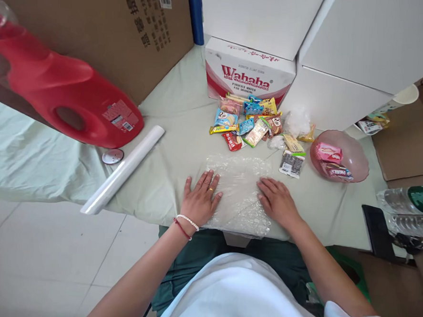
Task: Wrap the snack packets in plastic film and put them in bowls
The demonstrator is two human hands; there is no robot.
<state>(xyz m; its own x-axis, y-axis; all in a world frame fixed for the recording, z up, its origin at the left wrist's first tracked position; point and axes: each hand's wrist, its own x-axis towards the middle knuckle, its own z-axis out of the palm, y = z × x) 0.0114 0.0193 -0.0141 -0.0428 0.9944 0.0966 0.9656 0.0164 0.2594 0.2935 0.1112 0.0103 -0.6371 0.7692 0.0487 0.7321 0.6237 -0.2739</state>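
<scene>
A clear sheet of plastic wrap (240, 193) lies flat on the cloth-covered table in front of me, its edges crinkled. My left hand (200, 198) rests palm down on its left edge, fingers spread. On the opposite edge lies my right hand (277, 201), also palm down with fingers stretched out. Beyond the sheet is a pile of small wrapped snacks (247, 125) in several colours. A dark snack packet (292, 164) sits to the right of the pile, near a pink translucent bowl (362, 160) with a few packets inside.
A roll of plastic film (125, 170) lies at the left, beside a round lid (112, 156) and a large red detergent bottle (82, 98). A Wahaha water carton (249, 70) stands behind the snacks. Plastic bottles (397, 200) and a black phone (375, 230) are at the right edge.
</scene>
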